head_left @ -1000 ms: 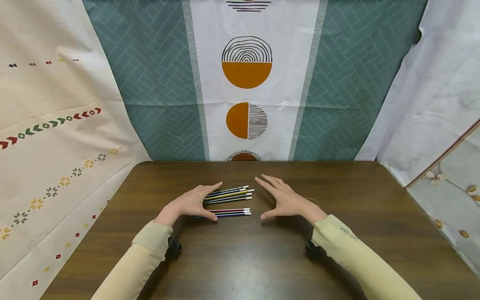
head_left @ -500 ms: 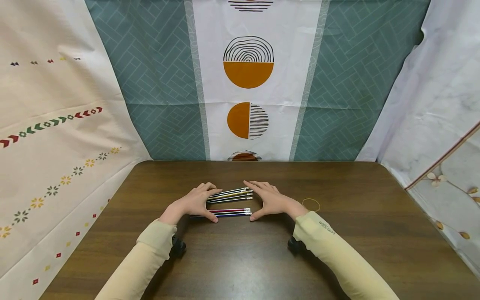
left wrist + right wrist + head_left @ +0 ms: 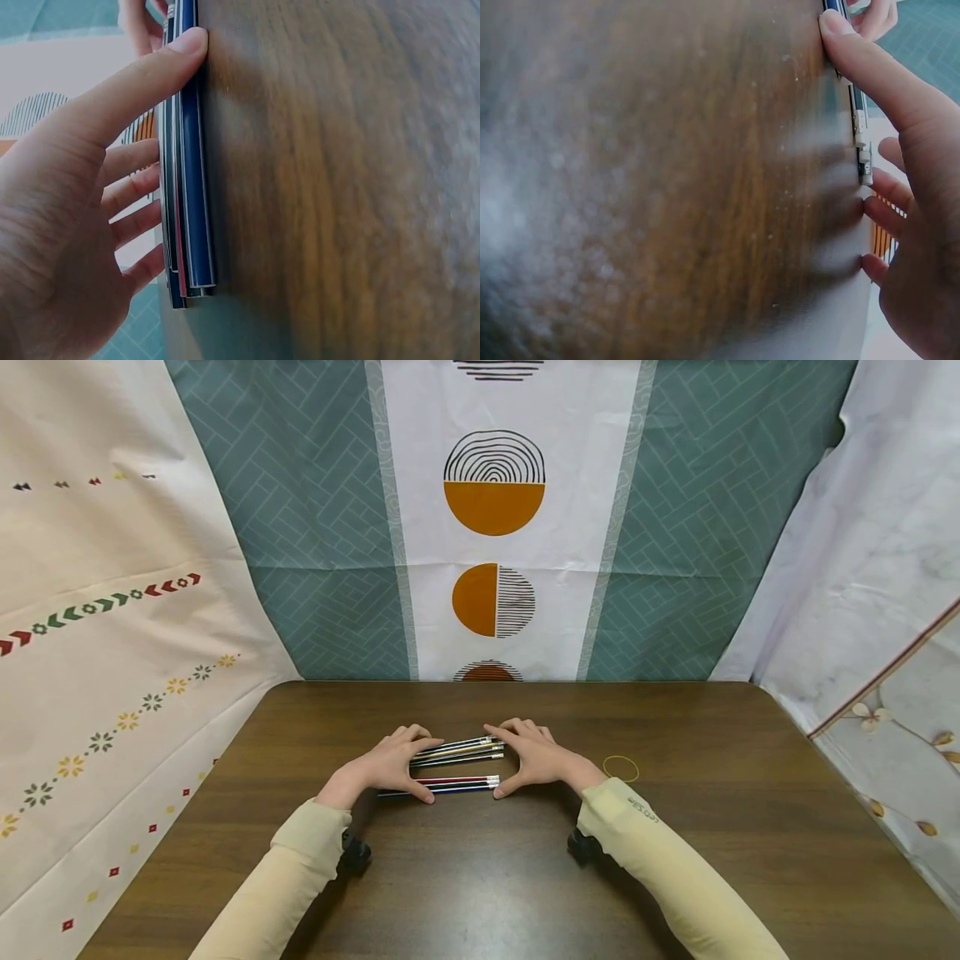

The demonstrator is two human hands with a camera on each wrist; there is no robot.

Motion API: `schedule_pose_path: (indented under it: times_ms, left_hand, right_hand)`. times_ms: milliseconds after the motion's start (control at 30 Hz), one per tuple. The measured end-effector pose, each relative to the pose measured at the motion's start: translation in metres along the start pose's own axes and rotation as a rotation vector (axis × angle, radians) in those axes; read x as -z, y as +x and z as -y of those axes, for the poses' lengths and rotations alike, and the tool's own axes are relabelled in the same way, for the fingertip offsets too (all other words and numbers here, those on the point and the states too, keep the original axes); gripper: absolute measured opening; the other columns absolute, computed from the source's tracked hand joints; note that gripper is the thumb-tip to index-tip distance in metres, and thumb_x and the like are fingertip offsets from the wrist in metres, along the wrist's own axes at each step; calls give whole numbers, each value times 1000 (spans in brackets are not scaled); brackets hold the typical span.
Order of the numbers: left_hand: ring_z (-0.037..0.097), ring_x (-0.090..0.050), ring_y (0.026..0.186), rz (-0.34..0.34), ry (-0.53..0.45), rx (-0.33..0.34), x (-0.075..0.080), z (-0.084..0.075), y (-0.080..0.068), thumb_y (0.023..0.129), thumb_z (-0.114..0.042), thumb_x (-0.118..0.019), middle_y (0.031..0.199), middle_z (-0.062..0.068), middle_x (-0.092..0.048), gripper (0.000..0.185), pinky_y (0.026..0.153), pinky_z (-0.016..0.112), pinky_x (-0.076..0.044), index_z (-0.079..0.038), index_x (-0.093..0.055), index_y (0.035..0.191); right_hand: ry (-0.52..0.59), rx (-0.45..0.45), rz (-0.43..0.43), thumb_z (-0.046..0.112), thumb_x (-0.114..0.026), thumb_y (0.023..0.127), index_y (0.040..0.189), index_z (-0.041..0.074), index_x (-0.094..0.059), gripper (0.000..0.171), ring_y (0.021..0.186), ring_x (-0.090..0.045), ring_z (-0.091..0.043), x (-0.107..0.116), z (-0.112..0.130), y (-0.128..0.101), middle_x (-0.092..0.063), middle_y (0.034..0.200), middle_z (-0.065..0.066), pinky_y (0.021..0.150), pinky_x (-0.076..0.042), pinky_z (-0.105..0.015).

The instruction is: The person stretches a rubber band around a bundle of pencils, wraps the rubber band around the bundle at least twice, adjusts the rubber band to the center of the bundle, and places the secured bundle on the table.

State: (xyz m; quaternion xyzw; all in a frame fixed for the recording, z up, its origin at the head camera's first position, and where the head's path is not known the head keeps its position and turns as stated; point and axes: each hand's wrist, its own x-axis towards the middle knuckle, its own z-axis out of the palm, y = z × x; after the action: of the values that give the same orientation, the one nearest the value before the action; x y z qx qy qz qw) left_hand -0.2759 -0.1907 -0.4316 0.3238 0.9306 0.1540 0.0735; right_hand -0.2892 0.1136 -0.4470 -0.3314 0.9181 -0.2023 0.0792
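Several pencils lie on the brown table in two loose groups. The far group (image 3: 459, 752) fans out slightly; the near group (image 3: 461, 784) has a red and a blue pencil (image 3: 195, 180). White erasers (image 3: 492, 781) point right. My left hand (image 3: 384, 768) spans the pencils toward their left part, thumb touching the blue pencil on the near side, fingers extended beyond the far side. At the eraser ends my right hand (image 3: 542, 758) spans them likewise, its thumb (image 3: 855, 49) by the near group. A gap still separates the two groups.
A thin yellow rubber band (image 3: 620, 768) lies on the table (image 3: 480, 877), right of my right wrist. Patterned cloths hang behind the table (image 3: 315, 568) and on both sides. Both wrists carry a small black camera (image 3: 356, 853).
My right hand has moved left from beside the pencils to their eraser ends, its thumb and fingers coming a little closer. The left hand has hardly shifted. The rubber band is now uncovered.
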Motion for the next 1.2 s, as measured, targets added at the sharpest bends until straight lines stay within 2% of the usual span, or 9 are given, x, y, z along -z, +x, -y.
schedule_pose_path:
  times_ms: [400,600,933,1200]
  left_hand:
    - [29,-42,121,-8,1,12,-2,0,-1,73,-55,-82,132,10,-48,90,100,51,-38,-15,-48,146]
    - [26,-42,115,-13,5,18,-4,3,-2,76,-54,-80,129,9,-49,82,94,46,-38,-20,-51,144]
    - [22,-43,109,-21,-18,6,-7,1,-2,79,-48,-79,124,7,-52,67,86,39,-37,-28,-57,139]
    - [18,-41,104,-31,-23,25,-9,4,0,79,-46,-80,118,4,-54,65,84,36,-35,-30,-58,138]
  right_hand:
    - [3,-8,-15,58,-84,69,148,20,-43,96,123,-38,-25,0,1,-1,-42,139,-8,101,-29,-50]
    - [13,-1,-45,55,-85,69,137,20,-51,84,118,-40,-25,-2,0,-1,-45,134,-7,97,-31,-49]
    - [21,-11,-57,54,-81,75,128,23,-55,66,120,-40,-27,-8,1,-4,-44,135,-7,96,-34,-48]
    - [29,-26,-59,52,-77,81,129,22,-54,61,124,-39,-28,-8,6,-9,-43,141,-8,99,-35,-52]
